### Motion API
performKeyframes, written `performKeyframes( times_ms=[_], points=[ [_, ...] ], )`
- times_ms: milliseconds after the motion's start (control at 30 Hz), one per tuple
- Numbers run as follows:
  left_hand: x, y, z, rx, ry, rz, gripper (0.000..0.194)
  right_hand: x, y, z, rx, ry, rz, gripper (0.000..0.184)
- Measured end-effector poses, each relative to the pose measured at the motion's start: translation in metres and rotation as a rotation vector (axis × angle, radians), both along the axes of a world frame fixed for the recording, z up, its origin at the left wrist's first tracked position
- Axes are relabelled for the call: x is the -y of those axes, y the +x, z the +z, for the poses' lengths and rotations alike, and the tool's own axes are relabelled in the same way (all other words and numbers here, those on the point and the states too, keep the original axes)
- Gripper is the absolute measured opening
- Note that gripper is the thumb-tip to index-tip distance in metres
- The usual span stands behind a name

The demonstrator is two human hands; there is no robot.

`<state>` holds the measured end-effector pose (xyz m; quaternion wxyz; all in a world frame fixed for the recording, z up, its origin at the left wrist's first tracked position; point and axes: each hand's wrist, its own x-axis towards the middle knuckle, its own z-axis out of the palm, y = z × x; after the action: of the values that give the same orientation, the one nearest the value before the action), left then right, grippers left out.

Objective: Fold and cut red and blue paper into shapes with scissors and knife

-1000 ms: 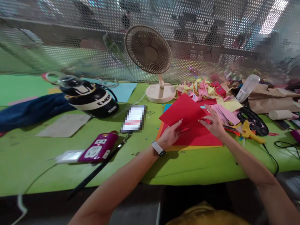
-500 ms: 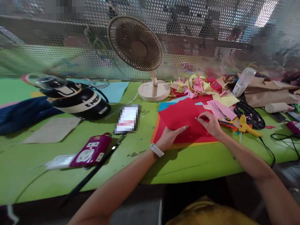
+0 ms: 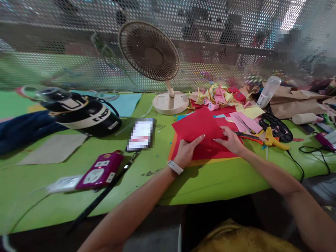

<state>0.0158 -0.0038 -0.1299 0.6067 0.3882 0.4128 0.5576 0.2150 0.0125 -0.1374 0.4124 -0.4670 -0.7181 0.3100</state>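
Red sheet [image 3: 193, 122] in the head view, and that's what I'm watching from my end. It lies at an angle over a larger red sheet [image 3: 212, 154], just in front of the person, and its near side is partly covered by the hands. The left hand [image 3: 185, 154] grasps it low on the left: thumb laid across the top face, the other fingers mostly hidden, seemingly curled beneath. I read that as a steadying grip, with the thumb pressing flat so the sheet doesn't skid or buckle.

Over on the right, the right hand [image 3: 232, 141] comes in at the opposite side, thumb and forefinger tips apart and bent toward the paper. Whether they pinch the edge or only rest at it, I cannot tell. Having one hand on each side probably lets them govern the angle between them.

Under all this, a yellow-orange edge [image 3: 215, 160] pokes out along the near side — so I take it as a small stack, kept within reach and doubling as a work surface on the green table [image 3: 147, 182].

Just beside the right forearm sits a yellow glue gun [image 3: 273, 140], handy for that side. Folded paper pieces [image 3: 219, 96] are heaped behind the stack, out of the way of the fingers. The fan [image 3: 152, 52] stands on its base at the back — its round head tilted, its foot near the stack's far left corner. The phone [image 3: 141, 134] lies to the left, face up, likely to keep its screen in sight.
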Motion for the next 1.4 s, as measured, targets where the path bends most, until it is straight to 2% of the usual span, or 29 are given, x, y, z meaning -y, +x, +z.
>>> performKeyframes(
  times_ms=[133, 233, 367, 567, 833, 967, 1267, 1400],
  points=[
    [-0.003, -0.002, -0.008, -0.018, 0.045, -0.071, 0.029, -0.004, 0.001, -0.006, 0.013, -0.015, -0.021, 0.051],
    [-0.004, -0.002, -0.010, -0.054, 0.059, -0.042, 0.031, -0.004, 0.000, -0.001, -0.058, -0.059, 0.022, 0.047],
    [-0.005, 0.000, -0.008, -0.009, 0.019, -0.024, 0.039, -0.002, -0.003, 0.007, -0.175, -0.135, 0.097, 0.038],
    [-0.001, 0.002, -0.001, 0.013, -0.018, 0.022, 0.040, 0.000, -0.005, 0.008, -0.158, -0.111, 0.059, 0.028],
    [-0.001, 0.004, 0.009, 0.127, -0.056, 0.076, 0.042, 0.000, -0.004, 0.015, -0.144, -0.131, 0.045, 0.037],
    [0.000, 0.005, 0.009, 0.142, -0.067, 0.083, 0.037, 0.000, -0.004, 0.016, -0.123, -0.130, 0.009, 0.042],
    [0.001, 0.003, 0.012, 0.158, -0.097, 0.070, 0.042, 0.001, -0.003, 0.020, -0.094, -0.122, -0.007, 0.046],
    [0.001, 0.004, 0.011, 0.162, -0.094, 0.077, 0.037, 0.002, -0.003, 0.023, -0.102, -0.111, 0.000, 0.047]
  ],
)
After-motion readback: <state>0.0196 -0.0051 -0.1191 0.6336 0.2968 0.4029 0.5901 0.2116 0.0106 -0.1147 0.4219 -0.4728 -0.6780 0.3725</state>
